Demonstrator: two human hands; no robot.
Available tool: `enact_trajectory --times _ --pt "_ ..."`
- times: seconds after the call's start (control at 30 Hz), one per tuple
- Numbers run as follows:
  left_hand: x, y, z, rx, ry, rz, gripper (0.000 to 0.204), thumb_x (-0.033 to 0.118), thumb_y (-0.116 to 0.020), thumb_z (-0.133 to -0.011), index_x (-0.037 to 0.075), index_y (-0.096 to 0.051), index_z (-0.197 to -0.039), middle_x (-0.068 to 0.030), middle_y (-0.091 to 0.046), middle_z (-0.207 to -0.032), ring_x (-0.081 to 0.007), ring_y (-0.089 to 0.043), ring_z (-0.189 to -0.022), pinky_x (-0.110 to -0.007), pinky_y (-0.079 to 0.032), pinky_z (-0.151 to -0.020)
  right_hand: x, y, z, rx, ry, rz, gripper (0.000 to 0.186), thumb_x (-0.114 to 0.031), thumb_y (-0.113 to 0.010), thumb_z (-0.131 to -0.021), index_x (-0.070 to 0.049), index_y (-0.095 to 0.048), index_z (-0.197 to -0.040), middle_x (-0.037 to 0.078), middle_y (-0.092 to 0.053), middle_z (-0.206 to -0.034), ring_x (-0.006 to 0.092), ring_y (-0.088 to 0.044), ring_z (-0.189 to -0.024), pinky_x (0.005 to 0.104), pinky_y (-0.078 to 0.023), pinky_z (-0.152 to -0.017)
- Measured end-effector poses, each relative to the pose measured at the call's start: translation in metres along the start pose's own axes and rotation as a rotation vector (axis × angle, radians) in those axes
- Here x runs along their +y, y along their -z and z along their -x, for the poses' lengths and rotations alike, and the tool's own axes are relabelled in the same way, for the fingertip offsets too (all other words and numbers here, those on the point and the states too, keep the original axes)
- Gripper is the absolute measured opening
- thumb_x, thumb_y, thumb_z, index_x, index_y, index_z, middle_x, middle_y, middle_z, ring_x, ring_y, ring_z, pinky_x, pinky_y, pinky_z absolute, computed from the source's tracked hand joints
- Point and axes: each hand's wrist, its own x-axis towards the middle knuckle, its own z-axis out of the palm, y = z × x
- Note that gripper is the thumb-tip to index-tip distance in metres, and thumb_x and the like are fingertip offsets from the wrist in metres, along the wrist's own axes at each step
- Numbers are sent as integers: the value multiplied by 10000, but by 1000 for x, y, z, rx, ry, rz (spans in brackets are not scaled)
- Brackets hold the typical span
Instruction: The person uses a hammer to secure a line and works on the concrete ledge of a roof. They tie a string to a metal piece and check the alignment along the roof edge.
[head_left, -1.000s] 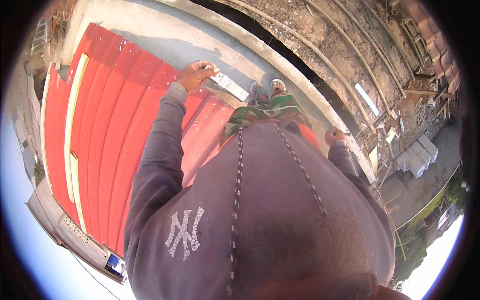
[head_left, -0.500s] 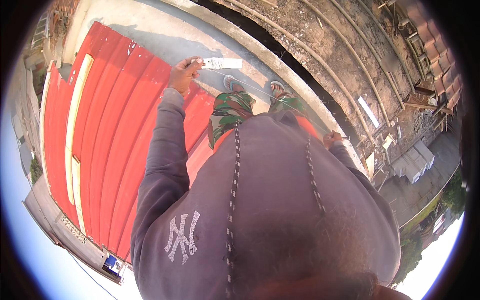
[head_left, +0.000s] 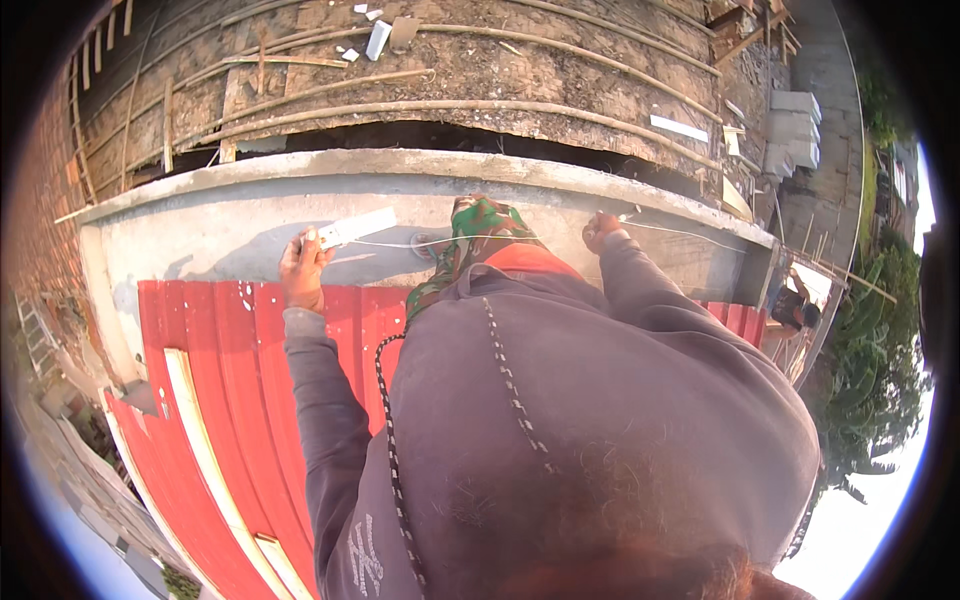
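Observation:
My left hand (head_left: 305, 268) is closed on one end of a flat white strip (head_left: 365, 226), which has string wound round it near my fingers. From the strip a thin pale string (head_left: 450, 238) runs across in front of my body toward my right hand (head_left: 601, 232). That hand is closed, with the string passing through it and continuing to the right along the ledge. A small whitish bit (head_left: 629, 214) shows at its fingertips, too small to name.
Red corrugated roof sheeting (head_left: 235, 390) with pale wooden battens (head_left: 215, 450) lies at left. A concrete parapet (head_left: 400, 163) curves ahead, with a dark gap and bamboo poles (head_left: 480, 106) beyond. Another person (head_left: 795, 305) is at far right, near grey blocks (head_left: 795, 125).
My body and view have turned to the right. My right hand has come up from beside my body to out in front over the ledge. The left still holds the strip.

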Motion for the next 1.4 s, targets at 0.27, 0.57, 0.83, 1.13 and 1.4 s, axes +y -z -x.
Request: enact_trajectory --times 0.27,0.57,0.83,1.13,1.4 --pt "69 108 -93 -52 131 50 450 407 -686 -1033 37 -615 -1278 -30 -622 -1080 -106 -575 -923 -347 -544 -932 115 -74 16 -23 78 155 312 -286 -504 -1085 -76 -500 -855 99 -454 -653 276 -468 -522 485 -392 -482" --pt "79 167 -171 -390 193 -318 362 306 -681 -1052 -9 -644 -1226 -69 -679 -1027 -119 -633 -881 -283 -557 -832 204 -137 27 139 1 -134 271 -285 -495 -1095 -81 -502 -917 84 -472 -705 266 -472 -550 479 -397 -492" --pt "116 145 -199 -535 445 -267 333 326 -679 -1044 -1 -657 -1106 -63 -682 -981 -104 -604 -747 -322 -633 -736 263 -194 72 116 66 -187 301 -304 -518 -1089 -93 -485 -877 82 -452 -676 272 -464 -522 490 -389 -483" --pt "149 220 -280 -496 528 -391 362 361 -691 -1031 28 -659 -1170 -4 -559 -884 -83 -497 -671 -451 -644 -787 384 -297 147 -12 46 -279 296 -288 -548 -1074 -171 -466 -814 -7 -410 -582 192 -425 -459 397 -322 -445" --pt "224 395 -329 -421 304 -368 383 385 -726 -1011 40 -668 -1168 -9 -645 -1022 -70 -511 -727 -354 -624 -858 485 -371 177 -128 -167 -200 277 -304 -504 -1096 -163 -452 -863 5 -404 -587 208 -424 -438 355 -309 -384"
